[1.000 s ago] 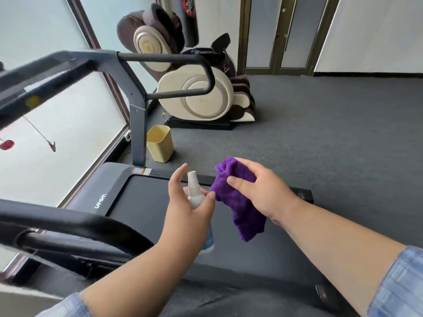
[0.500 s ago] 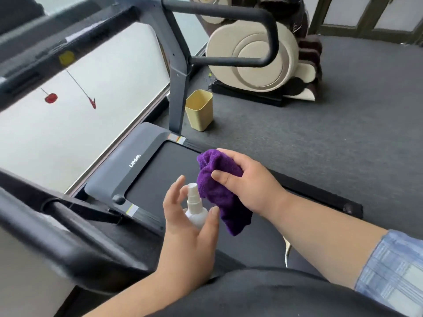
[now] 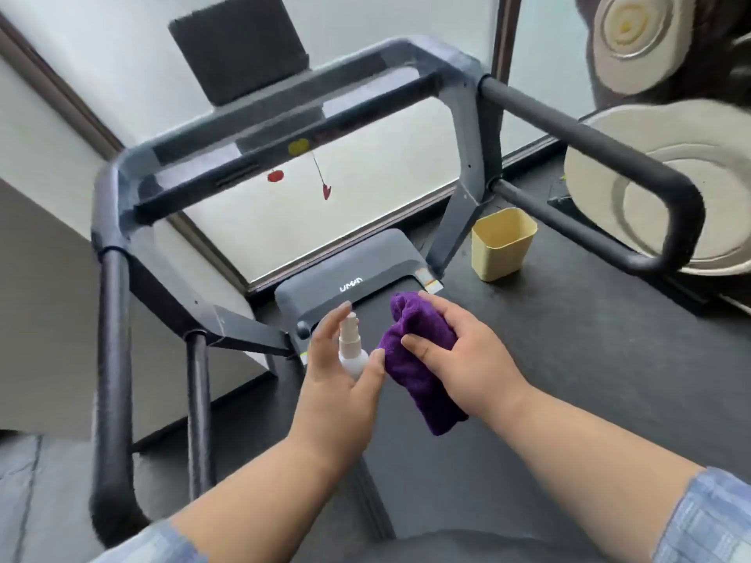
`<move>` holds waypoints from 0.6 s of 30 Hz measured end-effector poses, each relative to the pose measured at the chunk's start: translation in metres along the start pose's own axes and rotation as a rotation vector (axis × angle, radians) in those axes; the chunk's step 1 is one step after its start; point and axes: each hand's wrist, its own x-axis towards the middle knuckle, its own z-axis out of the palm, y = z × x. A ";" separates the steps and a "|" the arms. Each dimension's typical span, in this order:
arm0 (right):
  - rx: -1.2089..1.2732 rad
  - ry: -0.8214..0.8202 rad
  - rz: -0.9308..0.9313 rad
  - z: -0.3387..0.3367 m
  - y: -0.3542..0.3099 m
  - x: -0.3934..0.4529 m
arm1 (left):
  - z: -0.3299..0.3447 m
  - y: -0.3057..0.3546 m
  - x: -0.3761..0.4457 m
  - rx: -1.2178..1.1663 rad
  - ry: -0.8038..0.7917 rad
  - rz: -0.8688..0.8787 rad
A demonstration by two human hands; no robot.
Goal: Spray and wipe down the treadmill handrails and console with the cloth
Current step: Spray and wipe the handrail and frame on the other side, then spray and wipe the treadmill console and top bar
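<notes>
My left hand (image 3: 339, 384) grips a small white spray bottle (image 3: 352, 351), its nozzle upright and close to the cloth. My right hand (image 3: 463, 355) holds a bunched purple cloth (image 3: 418, 379) just right of the bottle, over the treadmill belt (image 3: 410, 473). The dark grey treadmill frame surrounds me: the console bar (image 3: 284, 128) with a black screen (image 3: 239, 46) lies ahead and above, the left handrail (image 3: 111, 359) runs down the left side, and the looped right handrail (image 3: 601, 144) reaches out to the right.
A yellow bin (image 3: 502, 243) stands on the grey carpet right of the treadmill's front. A beige and brown massage chair (image 3: 666, 156) fills the upper right. Frosted window panels with red and yellow stickers (image 3: 300, 164) lie behind the console.
The view has swung left and up, bringing the whole console and left handrail into sight. Both hands keep the same hold on bottle and cloth, staying close together.
</notes>
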 end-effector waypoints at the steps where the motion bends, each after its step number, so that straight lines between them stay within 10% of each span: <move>1: -0.027 -0.034 -0.018 -0.012 -0.014 0.007 | 0.002 0.014 0.008 -0.004 0.023 -0.008; 18: -0.015 -0.356 -0.052 -0.007 -0.111 0.129 | -0.044 0.067 0.097 -0.107 0.123 -0.133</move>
